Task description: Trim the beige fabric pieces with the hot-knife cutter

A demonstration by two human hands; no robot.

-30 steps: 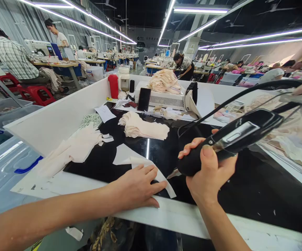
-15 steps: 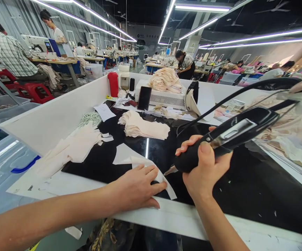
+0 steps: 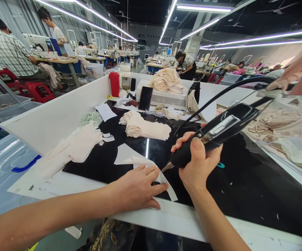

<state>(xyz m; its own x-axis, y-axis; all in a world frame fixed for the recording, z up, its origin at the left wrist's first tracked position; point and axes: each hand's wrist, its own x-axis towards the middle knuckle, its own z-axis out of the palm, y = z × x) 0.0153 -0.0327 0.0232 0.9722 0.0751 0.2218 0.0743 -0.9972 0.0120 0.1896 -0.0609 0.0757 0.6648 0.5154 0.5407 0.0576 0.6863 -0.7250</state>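
My left hand lies with its fingers spread over a white, curved cloth piece, pressing it near the board's front edge. One end of the cloth is folded over, and a narrow strip of it runs out past my fingertips. My right hand is wrapped around a black corded hand tool, held tilted. Its pointed metal tip meets the cloth's edge beside my left fingers. All this is over a glossy black board.
A stack of cream cloth pieces lies behind; more cloth is at left. Farther back are a phone, a red cup and a white vented box. The tool's black cable arches right. A small teal object lies by my right hand.
My right hand has brought the tool left, so its tip now reaches the cloth's edge. The teal object has come into sight. My left hand stays put.
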